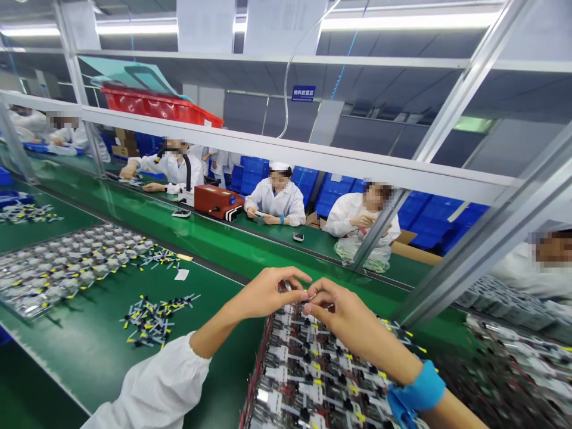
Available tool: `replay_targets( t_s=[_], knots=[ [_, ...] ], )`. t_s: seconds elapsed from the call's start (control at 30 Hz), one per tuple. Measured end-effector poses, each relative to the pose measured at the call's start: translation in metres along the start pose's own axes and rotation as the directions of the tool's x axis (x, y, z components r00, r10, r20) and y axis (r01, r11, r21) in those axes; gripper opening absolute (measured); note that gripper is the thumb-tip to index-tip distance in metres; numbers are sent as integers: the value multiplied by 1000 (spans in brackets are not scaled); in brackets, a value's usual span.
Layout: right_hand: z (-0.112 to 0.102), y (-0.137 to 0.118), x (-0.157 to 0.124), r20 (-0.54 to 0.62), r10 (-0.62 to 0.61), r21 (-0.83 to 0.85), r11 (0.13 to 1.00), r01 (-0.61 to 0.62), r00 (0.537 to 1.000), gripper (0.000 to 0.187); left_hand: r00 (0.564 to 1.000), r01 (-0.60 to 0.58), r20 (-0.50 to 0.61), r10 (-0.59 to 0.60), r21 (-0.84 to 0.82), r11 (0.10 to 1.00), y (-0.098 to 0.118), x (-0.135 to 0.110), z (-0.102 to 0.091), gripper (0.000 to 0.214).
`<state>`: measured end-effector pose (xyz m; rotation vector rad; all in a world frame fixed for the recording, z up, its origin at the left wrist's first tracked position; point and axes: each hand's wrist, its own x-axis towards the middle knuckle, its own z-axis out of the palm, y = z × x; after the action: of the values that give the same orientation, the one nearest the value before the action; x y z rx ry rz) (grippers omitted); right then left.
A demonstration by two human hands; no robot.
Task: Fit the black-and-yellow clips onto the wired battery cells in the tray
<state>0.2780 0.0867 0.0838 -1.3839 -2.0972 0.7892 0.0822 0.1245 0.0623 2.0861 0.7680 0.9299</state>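
Note:
My left hand [266,292] and my right hand [342,313] meet fingertip to fingertip above a tray [268,381] packed with several small wired parts carrying black and yellow pieces. Both hands pinch one small metallic part [308,296] between thumbs and fingers. A white sleeve covers my left arm. A blue band [417,393] sits on my right wrist.
A green belt [89,345] carries a loose pile of small black, white and yellow parts [154,319] and a tray of parts [58,268] at left. Across a second belt, people in white coats sit by a red box [217,199]. Metal frame posts [487,238] rise at right.

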Motion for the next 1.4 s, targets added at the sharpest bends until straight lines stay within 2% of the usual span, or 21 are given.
replay_targets(
  t_s=[0.07, 0.13, 0.23, 0.33, 0.43, 0.57, 0.63, 0.83, 0.97, 1.1, 1.17, 1.3, 1.4],
  knots=[
    [-3, 2, 0, 17, 3, 7, 1000, -3, 1000, 23, 999, -37, 11, 36, 73, 997, -8, 2, -5, 24],
    [-4, 8, 0, 55, 17, 57, 998, -20, 998, 26, 994, -98, 65, 86, 229, 969, -20, 5, -10, 23],
    [-2, 23, 1, 83, 66, 184, 980, -81, 994, 21, 966, -202, 236, 105, 436, 877, -42, 7, -11, 36],
    [2, 38, 2, 37, 111, 238, 964, -116, 993, 21, 929, -285, 357, 97, 525, 802, -59, 8, -3, 43],
    [5, 47, 4, 14, 112, 212, 971, -112, 994, 28, 914, -329, 395, 91, 592, 735, -66, 8, 5, 41],
    [9, 56, 11, 13, 131, 98, 986, -131, 991, 34, 903, -376, 416, 110, 639, 671, -67, 8, 7, 39],
    [11, 62, 16, -1, 139, 93, 986, -139, 990, 31, 906, -371, 407, 115, 635, 677, -66, 7, 6, 35],
    [21, 67, 26, -36, 171, 86, 982, -167, 985, 18, 920, -304, 379, 101, 527, 794, -64, 5, -1, 12],
    [25, 62, 28, -71, 149, 1, 989, -149, 986, 27, 916, -288, 390, 88, 491, 822, -66, 5, -2, 11],
    [29, 58, 30, -51, 108, -87, 990, -112, 993, 31, 933, -235, 354, 64, 464, 854, -71, 7, 0, 21],
    [31, 57, 31, -32, 112, -116, 987, -115, 993, 28, 939, -208, 340, 54, 435, 876, -75, 7, 1, 27],
    [38, 57, 33, -22, 132, -169, 976, -133, 991, 19, 935, -202, 349, 61, 383, 901, -80, 9, 0, 24],
    [40, 56, 33, -30, 132, -203, 970, -136, 991, 14, 943, -169, 330, 41, 370, 914, -81, 9, -1, 37]
  ],
)
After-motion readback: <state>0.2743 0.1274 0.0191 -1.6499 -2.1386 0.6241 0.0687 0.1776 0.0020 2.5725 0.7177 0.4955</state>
